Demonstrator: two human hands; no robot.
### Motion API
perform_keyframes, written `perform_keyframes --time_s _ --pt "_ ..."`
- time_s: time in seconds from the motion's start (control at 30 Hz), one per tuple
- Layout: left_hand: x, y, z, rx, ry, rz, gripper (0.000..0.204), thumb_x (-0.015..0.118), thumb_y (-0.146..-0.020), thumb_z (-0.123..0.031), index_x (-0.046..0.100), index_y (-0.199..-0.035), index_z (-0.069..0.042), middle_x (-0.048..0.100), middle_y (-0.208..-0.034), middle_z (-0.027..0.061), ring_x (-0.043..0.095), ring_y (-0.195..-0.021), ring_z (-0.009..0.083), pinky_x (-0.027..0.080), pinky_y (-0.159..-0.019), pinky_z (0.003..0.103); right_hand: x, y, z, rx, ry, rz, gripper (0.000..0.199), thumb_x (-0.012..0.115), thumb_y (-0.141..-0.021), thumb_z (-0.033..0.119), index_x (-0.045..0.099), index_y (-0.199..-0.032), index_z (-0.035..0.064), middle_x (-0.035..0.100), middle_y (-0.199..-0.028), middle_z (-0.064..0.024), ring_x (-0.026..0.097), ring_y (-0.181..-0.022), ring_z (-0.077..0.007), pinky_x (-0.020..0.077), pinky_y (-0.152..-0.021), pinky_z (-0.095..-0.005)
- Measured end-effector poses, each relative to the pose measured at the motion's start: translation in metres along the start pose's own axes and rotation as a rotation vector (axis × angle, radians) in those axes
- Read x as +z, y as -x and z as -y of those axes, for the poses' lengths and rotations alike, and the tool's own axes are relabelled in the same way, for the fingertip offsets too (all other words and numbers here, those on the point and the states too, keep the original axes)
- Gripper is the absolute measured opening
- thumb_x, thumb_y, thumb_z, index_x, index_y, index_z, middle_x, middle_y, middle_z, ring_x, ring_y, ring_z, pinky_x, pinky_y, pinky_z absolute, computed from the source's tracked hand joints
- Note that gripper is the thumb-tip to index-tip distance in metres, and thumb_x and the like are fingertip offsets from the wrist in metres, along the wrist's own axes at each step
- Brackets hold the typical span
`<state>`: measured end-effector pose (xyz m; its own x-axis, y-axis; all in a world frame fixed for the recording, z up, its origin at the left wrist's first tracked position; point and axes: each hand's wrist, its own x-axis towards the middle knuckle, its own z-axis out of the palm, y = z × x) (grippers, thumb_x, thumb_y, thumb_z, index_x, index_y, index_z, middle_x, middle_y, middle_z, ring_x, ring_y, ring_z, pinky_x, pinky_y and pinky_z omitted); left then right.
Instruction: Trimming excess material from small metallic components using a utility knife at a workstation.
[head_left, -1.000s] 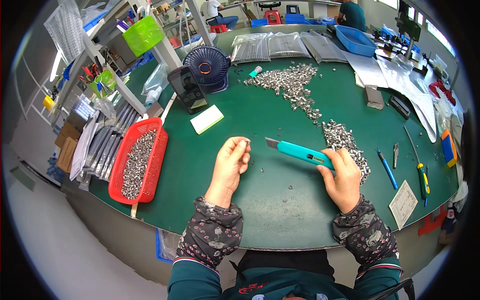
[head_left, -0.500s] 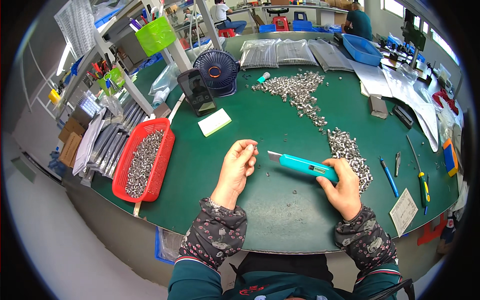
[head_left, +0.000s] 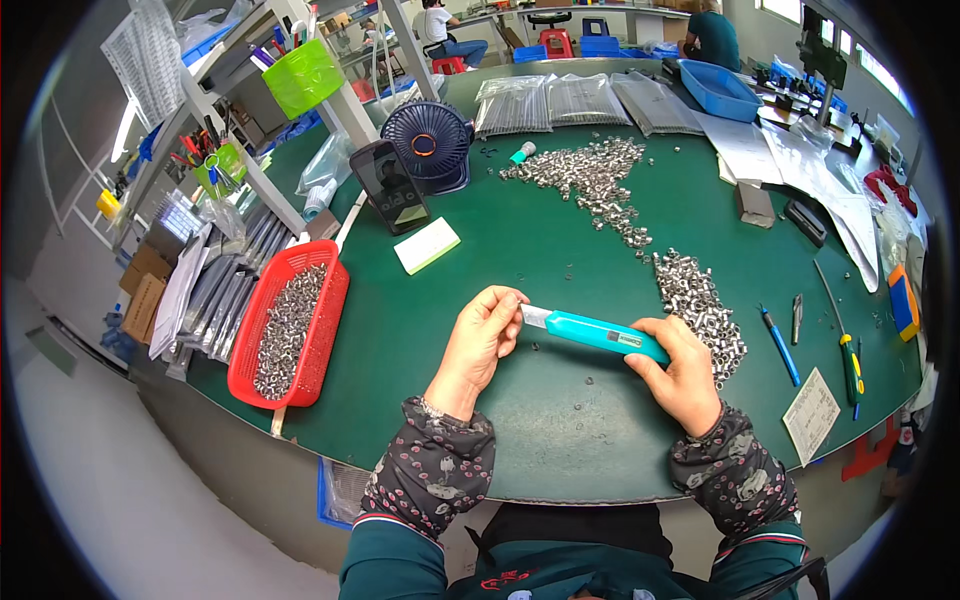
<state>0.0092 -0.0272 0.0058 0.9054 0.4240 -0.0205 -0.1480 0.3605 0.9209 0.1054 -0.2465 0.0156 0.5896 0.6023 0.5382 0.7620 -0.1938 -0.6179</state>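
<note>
My right hand (head_left: 685, 375) is wrapped round the handle of a teal utility knife (head_left: 595, 333), its blade pointing left. My left hand (head_left: 476, 345) is closed in a pinch on a small metal part, now almost wholly hidden by the fingers. The blade's tip meets those left fingertips. Beside my right hand lies a pile of small silvery ring-shaped metal parts (head_left: 690, 300). Tiny dark scraps (head_left: 589, 380) dot the green table (head_left: 560, 440) below the knife.
A red basket (head_left: 320, 345) of metal parts stands left; a larger heap (head_left: 590, 175) lies farther back. Around them are a phone (head_left: 388, 185), a fan (head_left: 428, 145) and a note pad (head_left: 427, 246). At right lie a blue pen-shaped tool (head_left: 780, 345), a screwdriver (head_left: 850, 365) and a paper card (head_left: 810, 415).
The knife has moved slightly left, and its blade, apart from my left hand before, now reaches the fingertips. My left hand has shifted slightly right and down.
</note>
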Motion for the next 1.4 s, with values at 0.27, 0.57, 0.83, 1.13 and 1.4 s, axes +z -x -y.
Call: perform_keyframes --time_s 0.27,0.57,0.83,1.13,1.4 --pt "0.0008 0.0015 0.0002 -0.04 -0.14 0.0 0.022 0.046 -0.088 -0.025 0.049 -0.076 -0.007 0.04 -0.06 -0.0027 0.034 -0.048 0.0034 0.028 -0.039 0.015 -0.0011 -0.0005 0.0017 -0.002 0.107 -0.011 0.026 0.066 -0.068 0.014 0.055 -0.091 0.006 0.045 -0.07 -0.0089 0.048 -0.054 -0.0238 0.0389 -0.05 -0.0322" --pt "-0.0027 0.0005 -0.002 -0.143 -0.005 -0.018 0.029 0.04 -0.09 -0.03 0.044 -0.071 -0.008 0.036 -0.059 -0.0026 0.03 -0.046 0.0046 0.025 -0.037 0.016 -0.0019 -0.0029 0.0013 -0.005 0.087 -0.129 0.025 0.065 -0.067 0.007 0.052 -0.088 0.0045 0.05 -0.076 -0.0111 0.053 -0.064 -0.0279 0.0418 -0.055 -0.0334" --pt "-0.0013 0.0003 -0.0029 -0.094 0.039 -0.069 0.023 0.042 -0.089 -0.027 0.047 -0.078 -0.007 0.044 -0.068 0.0005 0.036 -0.049 0.0052 0.026 -0.037 0.016 0.001 0.0018 -0.0026 0.038 0.299 0.035 0.025 0.065 -0.068 0.014 0.053 -0.088 0.0053 0.05 -0.074 -0.0095 0.053 -0.06 -0.0274 0.0407 -0.051 -0.0357" --pt "-0.0057 -0.0018 -0.0019 -0.018 0.141 -0.043 0.012 0.05 -0.085 -0.015 0.052 -0.093 -0.006 0.052 -0.076 0.0021 0.039 -0.05 0.0033 0.028 -0.037 0.015 0.0031 -0.0001 -0.0032 -0.036 0.068 -0.047 0.021 0.063 -0.071 0.013 0.055 -0.087 0.0021 0.048 -0.074 -0.0104 0.052 -0.065 -0.0264 0.0404 -0.055 -0.0346" --pt "-0.0058 -0.0018 -0.0009 -0.017 0.125 -0.02 0.016 0.05 -0.086 -0.013 0.053 -0.099 -0.004 0.053 -0.081 0.0041 0.04 -0.053 0.0029 0.029 -0.037 0.013 0.0009 0.0003 -0.0016 -0.01 0.057 -0.021 0.021 0.062 -0.072 0.015 0.055 -0.087 0.0023 0.046 -0.071 -0.0101 0.05 -0.064 -0.0262 0.0395 -0.055 -0.0344"
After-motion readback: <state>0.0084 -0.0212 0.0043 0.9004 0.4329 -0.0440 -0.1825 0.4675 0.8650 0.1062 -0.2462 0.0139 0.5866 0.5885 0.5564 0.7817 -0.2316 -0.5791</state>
